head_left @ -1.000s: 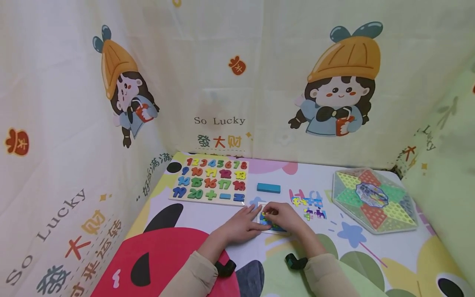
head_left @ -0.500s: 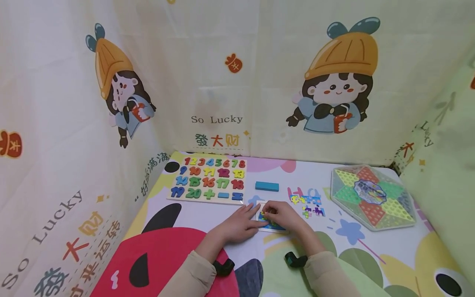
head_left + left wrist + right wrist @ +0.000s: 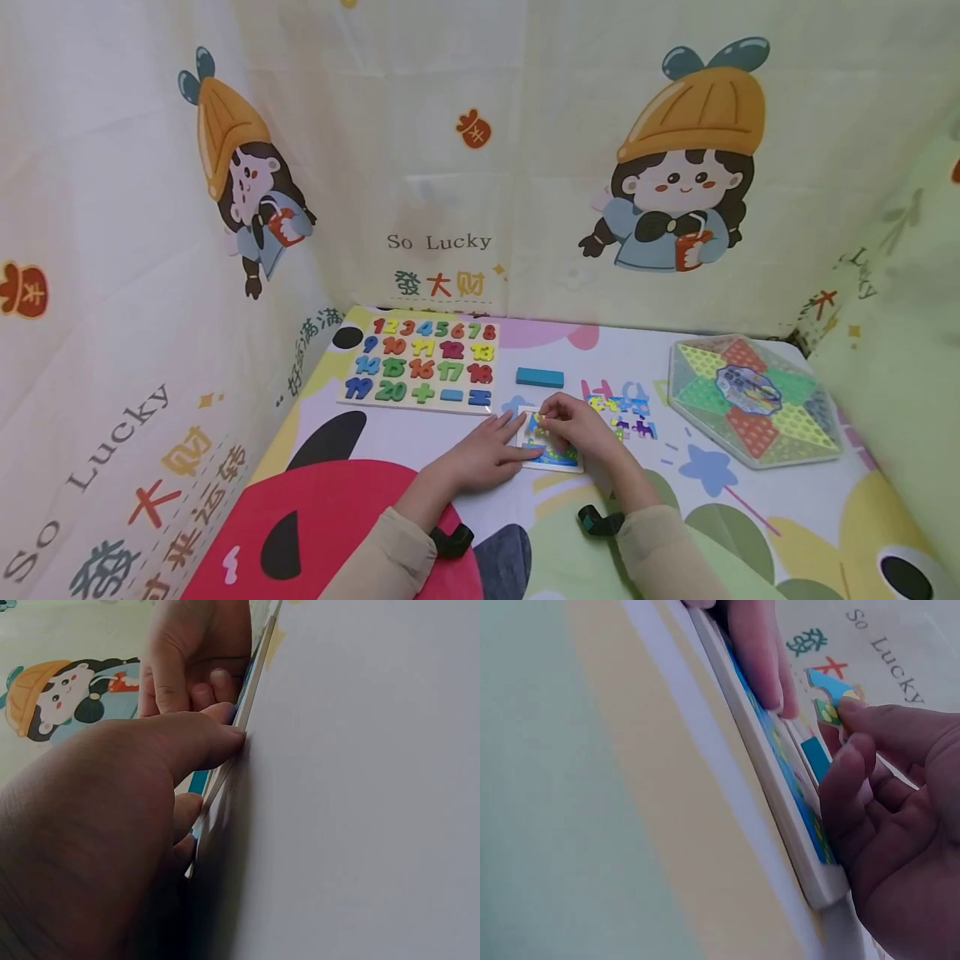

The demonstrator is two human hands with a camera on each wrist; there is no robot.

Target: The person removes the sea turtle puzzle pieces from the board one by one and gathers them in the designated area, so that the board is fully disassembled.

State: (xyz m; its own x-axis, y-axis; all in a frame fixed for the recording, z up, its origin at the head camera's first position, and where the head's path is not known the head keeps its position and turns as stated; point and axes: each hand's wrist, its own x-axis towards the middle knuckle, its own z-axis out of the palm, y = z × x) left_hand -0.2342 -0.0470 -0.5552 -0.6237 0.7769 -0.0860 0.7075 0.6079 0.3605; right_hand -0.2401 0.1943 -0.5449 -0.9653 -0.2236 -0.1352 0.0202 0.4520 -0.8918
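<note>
My left hand [image 3: 480,454] lies along the left side of a small picture jigsaw board [image 3: 555,467] with a pale rim. Its thumb rests over the board and its other fingers, spread out, touch the left edge. My right hand [image 3: 581,427] is above the board's upper right part. In the right wrist view it pinches a jigsaw piece [image 3: 829,684], blue and green with yellow spots, between thumb and forefinger. The piece is raised off the board. Part of the board's picture is hidden by my hands.
Several loose jigsaw pieces [image 3: 643,428] lie right of the board. Behind it sits a blue block [image 3: 540,377]. A wooden number board [image 3: 423,362] stands back left, and a clear octagonal game box [image 3: 753,402] at right. Curtains [image 3: 540,250] surround the table.
My right hand has lifted a little up and away from the board with a piece in its fingers, uncovering more of the picture. The left hand stays in place.
</note>
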